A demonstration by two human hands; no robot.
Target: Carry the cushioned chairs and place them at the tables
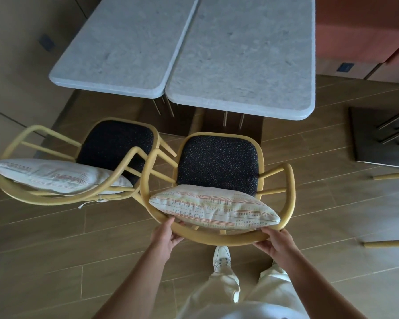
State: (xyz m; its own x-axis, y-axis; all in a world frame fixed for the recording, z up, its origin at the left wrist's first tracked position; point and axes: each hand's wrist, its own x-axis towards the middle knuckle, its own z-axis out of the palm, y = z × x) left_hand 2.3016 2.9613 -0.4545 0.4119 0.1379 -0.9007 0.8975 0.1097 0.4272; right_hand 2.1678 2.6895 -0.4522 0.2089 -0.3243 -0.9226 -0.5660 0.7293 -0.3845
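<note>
yellow-framed right chair (217,166) faces the right tabletop (235,54), seat front far, backrest near me. my left hand (165,236) and right hand (275,244) have fingers curled round its back rail. left chair (78,162) already sits angled at the left tabletop (124,42); i judge this one nearly placed, needing a push in.
</note>
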